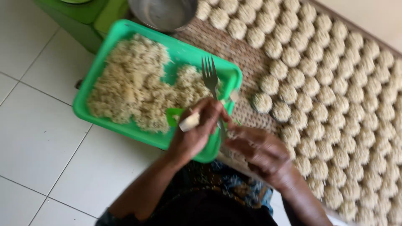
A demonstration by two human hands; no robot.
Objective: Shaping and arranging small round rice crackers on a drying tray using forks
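Your left hand [197, 129] is curled tight around a fork [210, 77], gripping the handle low down. The tines stick out toward 12 o'clock from your knuckles, hovering over the near right corner of the green tray [104, 62]. There's also a small pale piece [189, 121] tucked in that same fist, poking out at about 8 o'clock, and a little green bit [173, 117] just beside it; I can't tell what either one is.

The loose noodles [134, 86] fill most of the tray, so the pile sits at roughly 10 to 11 o'clock from your grip, with its near edge just about under your fingers.

Your right hand [261, 152] is at 4 o'clock from the left one, fingers bent and bunched toward the fork handle. It's blurry, so I can't tell if it's pinching anything or just loosely closed.

Off to 2 and 3 o'clock from your hands, a woven mat [234, 50] carries rows of small round noodle nests [335, 83]; the closest one [262, 102] sits right by the tray's corner. A metal bowl [163, 14] is up at 12 o'clock past the tray, with a green stool [88, 19] left of it on the white tiled floor [37, 138].
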